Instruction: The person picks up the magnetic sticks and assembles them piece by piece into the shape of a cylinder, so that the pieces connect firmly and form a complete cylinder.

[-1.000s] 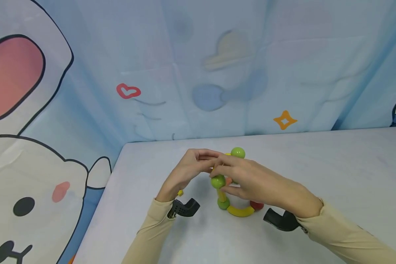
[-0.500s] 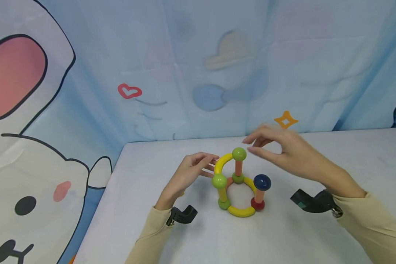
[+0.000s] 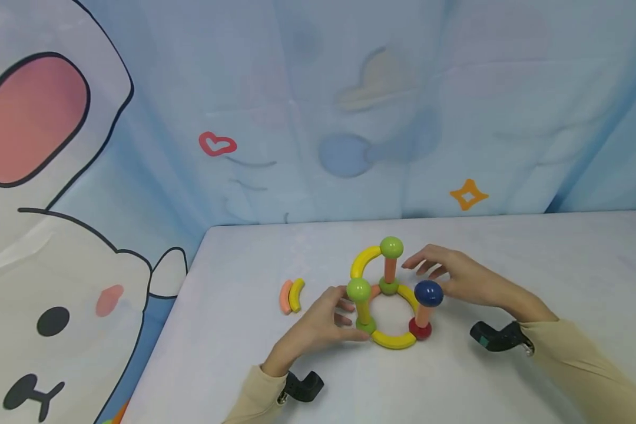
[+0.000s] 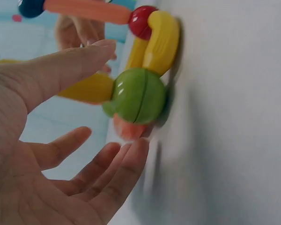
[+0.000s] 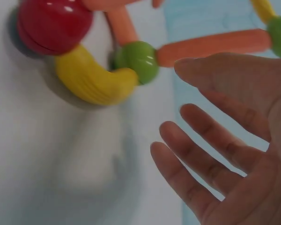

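Observation:
A toy frame of colored balls and sticks stands on the table, its base a ring of curved pieces such as a yellow curved stick (image 3: 394, 341). Three uprights rise from it, topped by a green ball (image 3: 358, 290), another green ball (image 3: 391, 247) and a blue ball (image 3: 428, 292). One yellow arc (image 3: 364, 260) joins the two green tops. My left hand (image 3: 318, 324) is beside the near-left upright, fingers spread around the lower green ball (image 4: 138, 96) without gripping it. To the right of the frame, my right hand (image 3: 463, 277) hovers with loosely bent fingers, holding nothing.
Left of the frame, an orange curved stick (image 3: 285, 297) and a yellow curved stick (image 3: 296, 295) lie side by side on the white table (image 3: 233, 365). A printed blue curtain (image 3: 275, 176) hangs behind the table's far edge.
Both hands were together at the frame's top; the right withdrew to the right, then lowered beside the frame. The left came down to the near-left base, and the view uncovered the two loose sticks.

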Available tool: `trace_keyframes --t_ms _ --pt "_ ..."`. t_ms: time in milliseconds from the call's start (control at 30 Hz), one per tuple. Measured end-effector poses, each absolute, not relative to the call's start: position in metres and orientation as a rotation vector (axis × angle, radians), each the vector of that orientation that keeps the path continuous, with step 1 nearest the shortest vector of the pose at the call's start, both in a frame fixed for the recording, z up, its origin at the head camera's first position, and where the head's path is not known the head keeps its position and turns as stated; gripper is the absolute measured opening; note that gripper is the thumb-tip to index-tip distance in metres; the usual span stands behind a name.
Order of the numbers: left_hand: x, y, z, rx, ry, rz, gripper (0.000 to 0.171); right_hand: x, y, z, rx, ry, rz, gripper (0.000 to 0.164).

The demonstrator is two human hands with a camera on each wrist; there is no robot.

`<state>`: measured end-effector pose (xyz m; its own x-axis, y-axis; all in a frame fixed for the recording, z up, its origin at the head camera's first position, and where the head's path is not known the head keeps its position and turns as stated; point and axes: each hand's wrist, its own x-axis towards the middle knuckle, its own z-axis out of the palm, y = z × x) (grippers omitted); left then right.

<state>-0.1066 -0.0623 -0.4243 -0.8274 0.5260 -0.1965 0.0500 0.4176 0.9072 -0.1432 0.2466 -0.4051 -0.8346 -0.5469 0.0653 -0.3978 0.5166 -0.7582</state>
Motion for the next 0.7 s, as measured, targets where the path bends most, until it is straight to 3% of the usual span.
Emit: trace_keyframes --t_ms 433,700 --pt "-0.102 -0.042 -0.435 0.497 2.442 1.286 0.058 -0.148 0.223 -0.433 -0.904 2.441 -1.288 0.040" --pt "-0.108 -0.046 -0.434 0.424 2.468 1.314 0.045 -0.146 0.226 -0.434 -0.833 2.461 -1.314 0.025"
